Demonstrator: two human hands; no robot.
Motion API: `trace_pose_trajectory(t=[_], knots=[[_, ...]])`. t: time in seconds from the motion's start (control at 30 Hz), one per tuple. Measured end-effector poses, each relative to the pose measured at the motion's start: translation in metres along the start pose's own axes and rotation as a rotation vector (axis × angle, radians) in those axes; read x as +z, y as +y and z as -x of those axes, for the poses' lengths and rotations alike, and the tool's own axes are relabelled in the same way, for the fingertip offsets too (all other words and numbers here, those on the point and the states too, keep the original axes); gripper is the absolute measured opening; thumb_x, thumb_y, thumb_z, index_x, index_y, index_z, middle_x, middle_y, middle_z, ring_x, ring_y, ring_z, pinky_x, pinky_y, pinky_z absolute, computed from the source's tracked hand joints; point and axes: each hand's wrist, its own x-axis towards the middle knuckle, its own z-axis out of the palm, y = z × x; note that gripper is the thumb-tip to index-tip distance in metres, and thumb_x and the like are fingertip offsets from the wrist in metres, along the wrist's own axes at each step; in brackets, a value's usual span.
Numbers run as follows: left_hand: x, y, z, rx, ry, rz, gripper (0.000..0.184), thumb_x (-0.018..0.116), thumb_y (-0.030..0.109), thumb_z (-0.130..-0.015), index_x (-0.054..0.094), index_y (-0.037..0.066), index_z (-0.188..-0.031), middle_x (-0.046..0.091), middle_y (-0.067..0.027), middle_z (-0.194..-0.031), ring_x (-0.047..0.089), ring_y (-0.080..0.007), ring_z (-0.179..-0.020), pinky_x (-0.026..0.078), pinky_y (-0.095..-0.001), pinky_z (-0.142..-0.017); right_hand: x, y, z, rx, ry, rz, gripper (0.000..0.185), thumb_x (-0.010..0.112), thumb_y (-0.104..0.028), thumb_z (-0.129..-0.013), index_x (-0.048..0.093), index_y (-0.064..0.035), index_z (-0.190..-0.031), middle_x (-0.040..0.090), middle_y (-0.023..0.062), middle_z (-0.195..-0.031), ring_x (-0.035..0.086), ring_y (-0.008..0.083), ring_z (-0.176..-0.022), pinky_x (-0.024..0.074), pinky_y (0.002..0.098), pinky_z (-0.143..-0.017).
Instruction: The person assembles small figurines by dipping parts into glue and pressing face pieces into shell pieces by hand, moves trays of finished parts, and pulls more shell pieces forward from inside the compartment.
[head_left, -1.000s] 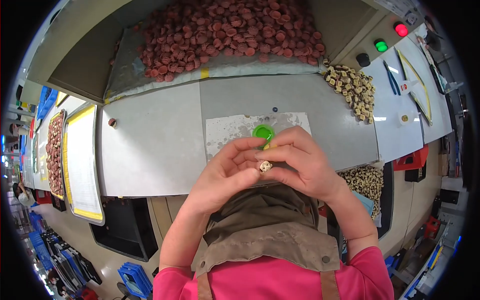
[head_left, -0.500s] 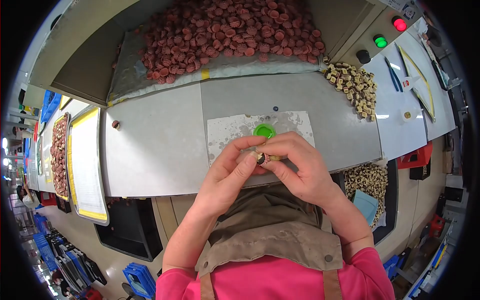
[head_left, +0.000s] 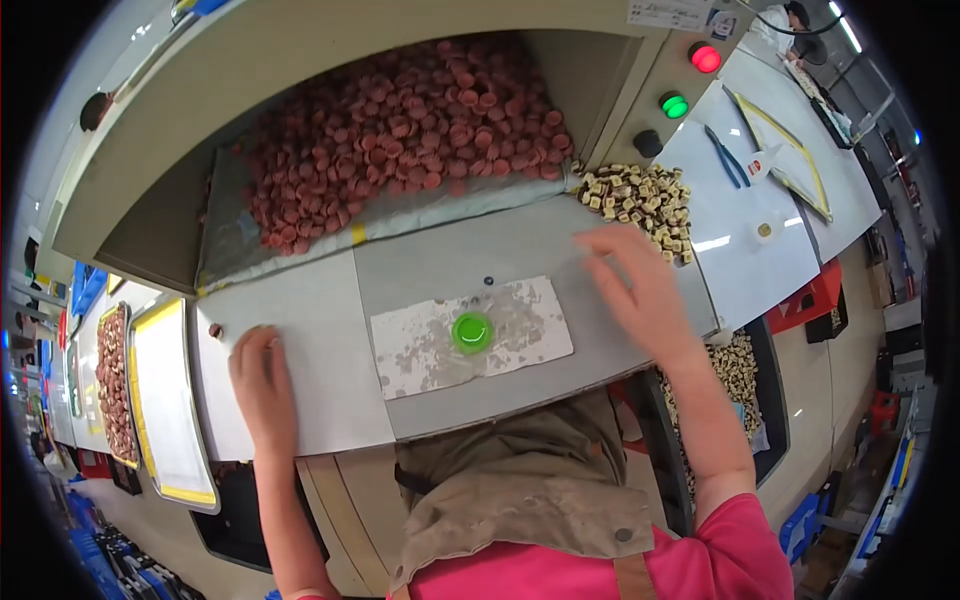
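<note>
Cups (head_left: 400,135) & blocks (head_left: 640,200) sit in big loose piles so prob lots left imo, tray pcs (head_left: 113,390) far L maybe done, small pc (head_left: 216,331) by L hand (head_left: 262,385) (fingers bunched, can't tell if gripping), R hand (head_left: 640,290) near blocks, thumb & fingers apart, empty afaict.

Right hand (head_left: 634,282) near pale blocks (head_left: 638,198) (left hand (head_left: 262,390) apart).

On the desk (head_left: 312,385), mid-frame, a dish (head_left: 473,333) sits on a sheet (head_left: 535,335). Behind, upper centre, lies a heap of cups (head_left: 400,140); upper right, a pile of blocks (head_left: 640,205), then pliers (head_left: 727,157). At left, a loose piece (head_left: 216,331) lies near a tray (head_left: 162,400).
</note>
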Motion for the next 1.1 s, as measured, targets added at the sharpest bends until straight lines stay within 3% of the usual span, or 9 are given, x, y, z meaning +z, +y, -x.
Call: trace_pose_trajectory(t=[0.17,0.3,0.43,0.6,0.7,0.8,0.9,0.97,1.1], knots=[[-0.001,-0.008,-0.023,-0.019,0.084,-0.207,0.029,0.060,0.009,-0.091,0.059,0.007,-0.120,0.051,-0.0177,-0.131,0.046,-0.0347,-0.123,0.041,-0.0427,-0.099,0.005,0.047,-0.030,-0.050,0.121,0.329,0.024,0.069,-0.011,-0.080,0.063,-0.0065,-0.103,0.060,0.0104,-0.096,0.058,0.0302,-0.094,0.0464,0.0421,-0.083],[0.034,0.047,-0.064,0.359,0.023,0.027,0.035,0.067,0.010,-0.082,0.060,0.008,-0.117,0.063,-0.0117,-0.116,0.056,-0.0321,-0.111,0.042,-0.0441,-0.091,0.021,0.054,-0.043,-0.096,0.115,0.542,0.021,0.071,-0.012,-0.077,0.061,-0.0090,-0.095,0.058,0.0071,-0.095,0.058,0.0277,-0.095,0.0454,0.0409,-0.081],[0.082,0.123,-0.105,0.382,0.098,0.048,0.027,0.067,0.019,-0.084,0.062,0.008,-0.107,0.062,-0.0117,-0.100,0.059,-0.0340,-0.099,0.046,-0.0435,-0.085,0.018,0.049,-0.047,-0.143,0.087,0.561,0.020,0.071,-0.011,-0.076,0.059,-0.0090,-0.092,0.058,0.0061,-0.094,0.057,0.0270,-0.092,0.0455,0.0411,-0.080],[0.129,0.130,-0.127,0.335,0.143,0.151,0.026,0.069,0.021,-0.083,0.062,0.010,-0.106,0.061,-0.0129,-0.101,0.062,-0.0343,-0.092,0.049,-0.0433,-0.076,0.016,0.045,-0.038,-0.318,0.048,0.506,0.018,0.070,-0.009,-0.076,0.058,-0.0082,-0.091,0.059,0.0063,-0.093,0.057,0.0266,-0.090,0.0452,0.0408,-0.079],[0.114,0.125,-0.125,0.258,-0.008,0.268,0.026,0.071,0.015,-0.081,0.061,0.007,-0.104,0.061,-0.0151,-0.104,0.063,-0.0331,-0.089,0.050,-0.0407,-0.075,0.018,0.046,-0.036,-0.243,0.005,0.466,0.016,0.068,-0.007,-0.078,0.058,-0.0071,-0.091,0.060,0.0075,-0.094,0.057,0.0277,-0.092,0.0453,0.0391,-0.080],[0.103,0.112,-0.108,0.329,0.100,0.343,0.022,0.069,0.010,-0.085,0.061,0.005,-0.105,0.062,-0.0124,-0.102,0.064,-0.0252,-0.085,0.050,-0.0351,-0.073,0.020,0.033,-0.029,-0.176,0.025,0.287,0.018,0.066,-0.005,-0.081,0.060,-0.0054,-0.097,0.060,0.0095,-0.097,0.057,0.0296,-0.095,0.0453,0.0388,-0.082],[0.067,0.105,-0.077,0.127,-0.067,0.694,0.017,0.066,0.007,-0.088,0.060,0.003,-0.103,0.061,-0.0080,-0.101,0.062,-0.0204,-0.089,0.049,-0.0314,-0.075,0.015,0.028,-0.013,-0.116,-0.057,0.147,0.022,0.064,-0.004,-0.083,0.060,-0.0044,-0.105,0.060,0.0120,-0.098,0.057,0.0316,-0.096,0.0461,0.0393,-0.083],[0.050,0.099,-0.048,-0.054,-0.180,1.075,0.018,0.061,0.007,-0.092,0.060,0.001,-0.109,0.060,-0.0018,-0.099,0.058,-0.0106,-0.090,0.046,-0.0254,-0.077,0.012,0.027,-0.009,-0.075,-0.097,0.102,0.024,0.065,-0.004,-0.084,0.060,-0.0042,-0.107,0.060,0.0126,-0.098,0.058,0.0319,-0.095,0.0470,0.0393,-0.083],[0.023,0.108,0.005,-0.431,-0.341,1.322,0.024,0.059,0.007,-0.095,0.058,0.001,-0.118,0.060,-0.0004,-0.103,0.056,-0.0084,-0.092,0.046,-0.0240,-0.081,0.012,0.030,-0.011,-0.116,-0.110,0.079,0.022,0.064,-0.004,-0.084,0.061,-0.0034,-0.106,0.059,0.0126,-0.098,0.060,0.0314,-0.092,0.0490,0.0382,-0.080]])
